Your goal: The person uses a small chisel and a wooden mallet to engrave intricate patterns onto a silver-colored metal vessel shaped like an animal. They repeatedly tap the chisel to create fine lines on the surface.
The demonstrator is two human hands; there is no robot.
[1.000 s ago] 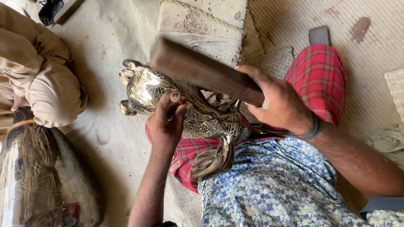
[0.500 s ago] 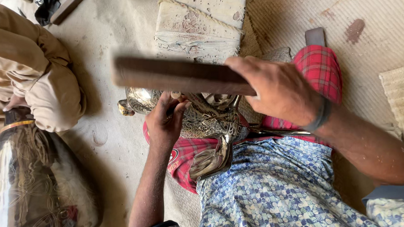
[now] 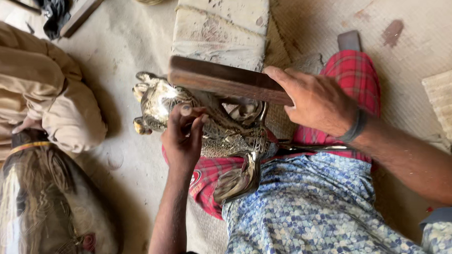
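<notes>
Right hand: the right hand (image 3: pixel 316 103) is seen clamped around one end of a dark wooden block (image 3: pixel 228 80); the fingers are wrapped over its upper edge.
Wooden block: held roughly level, slightly tilted, directly above the metal figure (image 3: pixel 206 123); whether contact is made cannot be told.
Left hand: the left hand (image 3: pixel 184 138) is closed, with fingertips pinched together on a small tool pressed against the figure's surface; the tool itself is mostly hidden.
Metal figure: a shiny, embossed metal piece with an animal-like shape is laid across the lap, on the red checked cloth (image 3: pixel 352 79); its bright end points left, toward the floor (image 3: pixel 133 47).
Lower part: a curved metal extension (image 3: pixel 239 178) is seen hanging near the blue patterned garment (image 3: pixel 313 212).
Far side: a pale stone slab (image 3: pixel 223 22) is set on the floor just beyond the block.
Left side: another person in tan clothing (image 3: pixel 39 93) is seated well apart; a wrapped bundle (image 3: pixel 44 205) lies near them.
Far left: a wooden stick (image 3: pixel 82 13) and dark rag (image 3: pixel 51 2) are lying on the floor.
</notes>
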